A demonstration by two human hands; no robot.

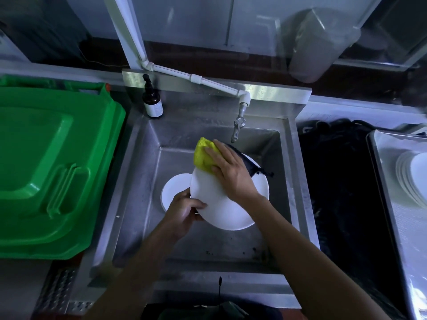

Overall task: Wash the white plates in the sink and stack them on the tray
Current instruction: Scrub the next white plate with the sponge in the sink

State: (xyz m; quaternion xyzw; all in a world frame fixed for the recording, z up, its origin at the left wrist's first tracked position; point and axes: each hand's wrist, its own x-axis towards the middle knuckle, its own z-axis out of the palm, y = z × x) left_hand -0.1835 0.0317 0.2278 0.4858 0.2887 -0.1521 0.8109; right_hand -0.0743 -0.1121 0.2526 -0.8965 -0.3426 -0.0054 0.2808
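Over the steel sink (138, 181) I hold a white plate (221, 209) tilted. My left hand (182, 213) grips its left rim, thumb on the face. My right hand (228, 172) presses a yellow sponge (203, 155) with a dark scouring side against the plate's upper edge, fingers spread over the sponge. Another white plate (173, 188) lies in the basin under and left of the held one. At the far right, several washed white plates (413, 176) lean stacked on a metal tray (381, 162).
The tap (238, 128) hangs just above and right of the sponge. A dark pump bottle (152, 100) stands on the sink's back left corner. Green bin lid (53, 167) fills the left side. A black mat (342, 181) lies between sink and tray.
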